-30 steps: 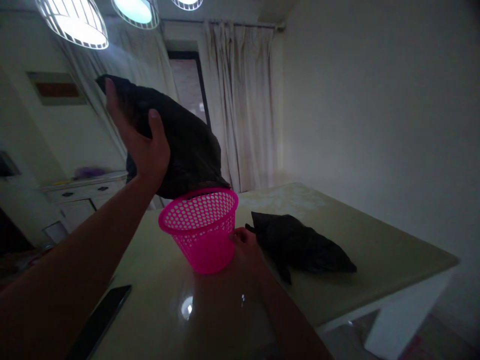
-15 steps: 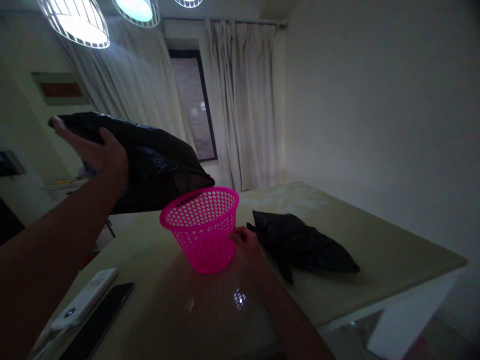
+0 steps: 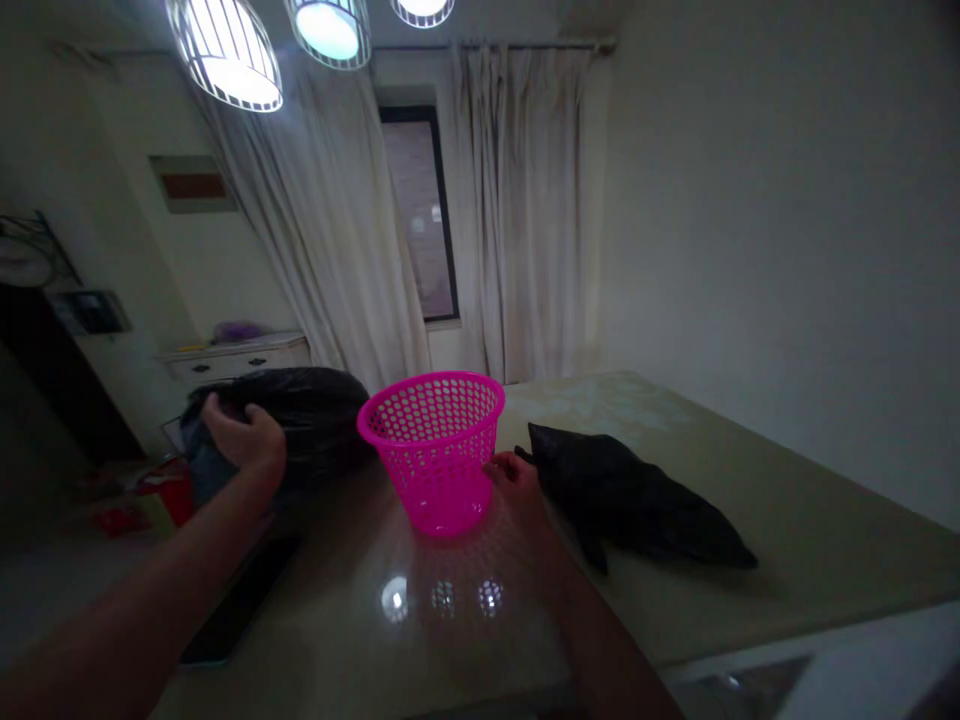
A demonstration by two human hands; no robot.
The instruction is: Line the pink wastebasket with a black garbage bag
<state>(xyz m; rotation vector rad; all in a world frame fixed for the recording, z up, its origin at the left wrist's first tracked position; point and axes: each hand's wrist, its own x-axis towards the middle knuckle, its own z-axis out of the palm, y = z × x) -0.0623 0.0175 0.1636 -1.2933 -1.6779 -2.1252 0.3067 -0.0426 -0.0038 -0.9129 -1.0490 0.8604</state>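
Note:
A bright pink plastic wastebasket (image 3: 442, 480) with a perforated wall stands upright on the table. My left hand (image 3: 247, 440) grips a black plastic bag (image 3: 315, 415), puffed out and lowered to the left of the basket. Its thumb and fingers curl on the bag's near side. My right hand (image 3: 517, 485) has bent fingers with their tips at the basket's right wall. Just right of that hand lies a second black plastic bag (image 3: 637, 495), crumpled on the tabletop and pointing to the right. The wastebasket's inside bottom is hidden behind its front wall.
A dark flat phone-like slab (image 3: 244, 600) lies on the table (image 3: 450, 660) at the left, partly behind my forearm. A white drawer cabinet (image 3: 240, 360) and red items (image 3: 165, 495) are beyond the left side. Caged lamps (image 3: 225, 50) hang overhead.
My left hand has brought the black bag down from above the basket's rim to its left side. My right hand stays at the basket. The view has turned slightly left.

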